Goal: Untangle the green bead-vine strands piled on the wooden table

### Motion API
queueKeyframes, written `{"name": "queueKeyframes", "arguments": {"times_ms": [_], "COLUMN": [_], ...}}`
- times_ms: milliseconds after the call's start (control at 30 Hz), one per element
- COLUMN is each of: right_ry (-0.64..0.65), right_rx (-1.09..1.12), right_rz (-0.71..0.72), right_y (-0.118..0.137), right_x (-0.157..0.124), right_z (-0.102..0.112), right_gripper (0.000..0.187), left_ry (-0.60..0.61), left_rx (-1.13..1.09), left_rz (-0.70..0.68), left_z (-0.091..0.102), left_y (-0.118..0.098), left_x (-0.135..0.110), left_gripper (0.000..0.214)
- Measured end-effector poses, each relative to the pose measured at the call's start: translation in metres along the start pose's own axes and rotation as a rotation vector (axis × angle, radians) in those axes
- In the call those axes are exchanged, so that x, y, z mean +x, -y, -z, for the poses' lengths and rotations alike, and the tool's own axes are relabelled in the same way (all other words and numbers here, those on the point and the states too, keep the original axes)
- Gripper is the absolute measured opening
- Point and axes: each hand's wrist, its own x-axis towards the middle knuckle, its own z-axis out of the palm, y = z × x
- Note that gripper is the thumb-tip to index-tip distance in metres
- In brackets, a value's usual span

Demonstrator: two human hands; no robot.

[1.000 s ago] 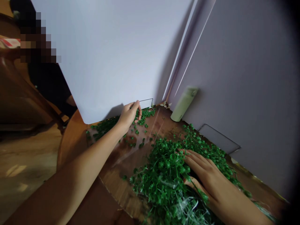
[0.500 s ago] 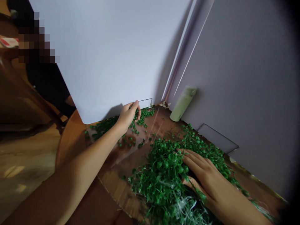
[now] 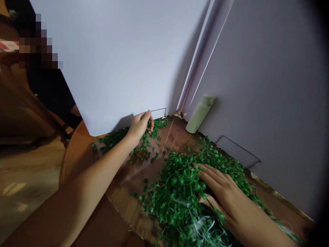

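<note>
A heap of green plastic leaf sprigs (image 3: 180, 192) covers the near right of the table, with whitish stringy strands among them at the front. My right hand (image 3: 226, 192) lies over this heap, its fingers stretched across the sprigs and its thumb apart below them. Further off, my left hand (image 3: 141, 125) is closed beside the white panel, thumb and fingers curled together. Small loose green pieces (image 3: 144, 151) lie under and around it. What its fingers hold is hidden.
A white panel (image 3: 123, 61) stands behind my left hand, and a greyish panel (image 3: 262, 85) on the right. The light green bottle (image 3: 200, 115) stands near their corner. Thin wire stands (image 3: 240, 147) show at the panels' feet. A person in dark clothes (image 3: 48, 92) is at the left.
The whole view has shifted very slightly left. Both hands keep nearly the same place and pose; a few small green pieces below my left hand lie differently.
</note>
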Motion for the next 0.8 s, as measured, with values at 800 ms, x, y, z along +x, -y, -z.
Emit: {"name": "queueKeyframes", "arguments": {"times_ms": [800], "right_ry": [0.004], "right_rx": [-0.003], "right_rz": [-0.012], "right_y": [0.0002], "right_x": [0.0010], "right_z": [-0.0009], "right_gripper": [0.060], "left_ry": [0.017], "left_rx": [0.010], "left_rz": [-0.016], "left_z": [0.0011], "left_y": [0.0004], "left_x": [-0.0003], "left_gripper": [0.031]}}
